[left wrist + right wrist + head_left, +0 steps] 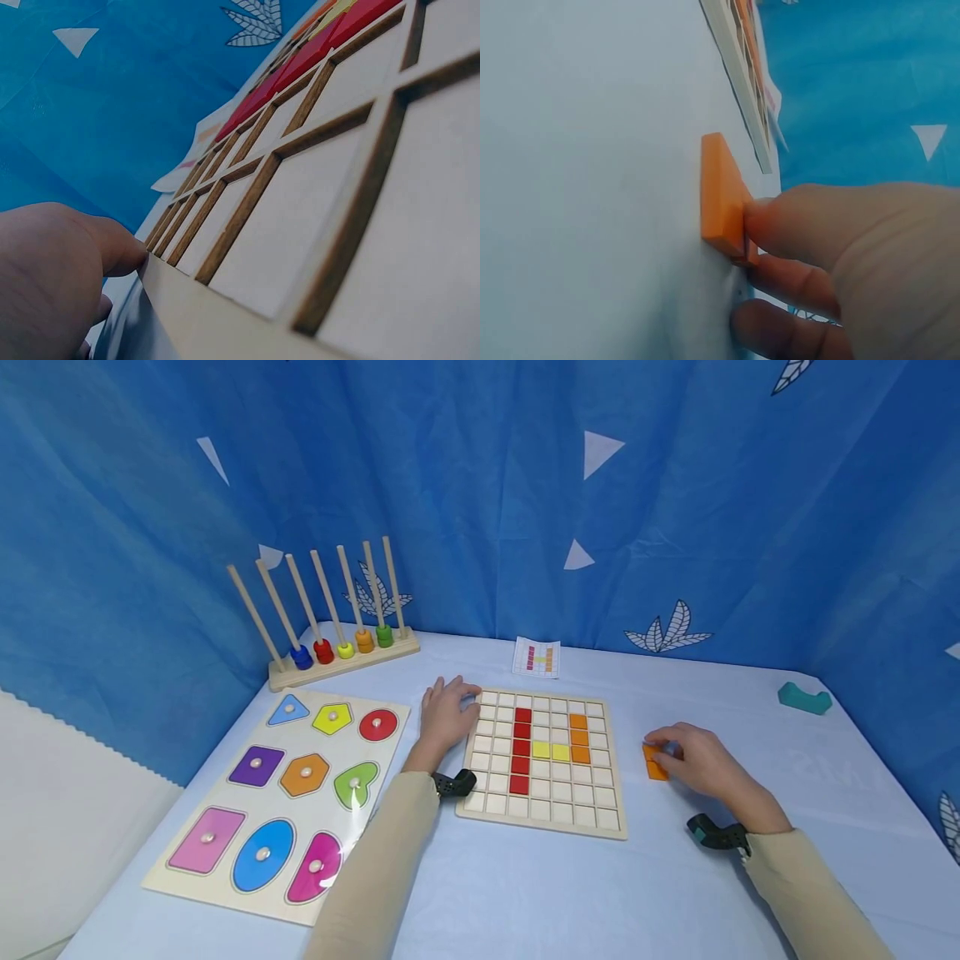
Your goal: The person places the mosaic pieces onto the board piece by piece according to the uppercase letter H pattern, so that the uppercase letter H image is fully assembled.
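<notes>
A square wooden grid board (540,827) lies in front of me. Red tiles (521,747) make a column in it, two yellow tiles (551,750) form a short row, and three orange tiles (579,738) stand in a column. My left hand (447,714) rests at the board's upper left edge, a fingertip touching the rim in the left wrist view. Right of the board, my right hand (699,762) pinches a loose orange tile (720,191) between thumb and fingers, low over the table. Another orange tile appears next to it, partly hidden by the fingers.
A small pattern card (537,658) lies behind the board. At left are a knobbed shape puzzle (251,718) and a peg stand (408,646) with coloured rings. A teal curved block (805,698) sits at the far right, and a blue curtain hangs behind.
</notes>
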Tool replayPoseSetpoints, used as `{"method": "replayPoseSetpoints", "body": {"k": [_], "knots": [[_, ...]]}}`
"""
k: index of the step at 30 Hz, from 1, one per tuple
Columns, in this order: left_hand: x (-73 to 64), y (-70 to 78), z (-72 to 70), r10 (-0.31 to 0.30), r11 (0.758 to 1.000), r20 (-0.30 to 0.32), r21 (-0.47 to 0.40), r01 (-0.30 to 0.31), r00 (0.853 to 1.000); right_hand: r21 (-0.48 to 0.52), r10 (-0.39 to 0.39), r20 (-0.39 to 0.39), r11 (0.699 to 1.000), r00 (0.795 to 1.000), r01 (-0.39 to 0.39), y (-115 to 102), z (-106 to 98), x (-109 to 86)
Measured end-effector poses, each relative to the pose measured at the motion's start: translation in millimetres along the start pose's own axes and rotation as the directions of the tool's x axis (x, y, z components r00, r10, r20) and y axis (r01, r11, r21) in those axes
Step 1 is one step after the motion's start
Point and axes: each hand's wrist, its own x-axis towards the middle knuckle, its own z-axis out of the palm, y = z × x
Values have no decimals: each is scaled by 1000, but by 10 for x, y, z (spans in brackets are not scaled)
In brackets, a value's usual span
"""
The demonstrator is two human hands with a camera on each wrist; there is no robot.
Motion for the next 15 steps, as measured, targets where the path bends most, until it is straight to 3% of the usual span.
{"method": "replayPoseSetpoints", "body": {"k": [15], "knots": [[-7, 5, -7, 4, 1000, 0, -2, -4, 1000, -2, 44, -5, 999, 999, -44, 3, 17, 4]]}}
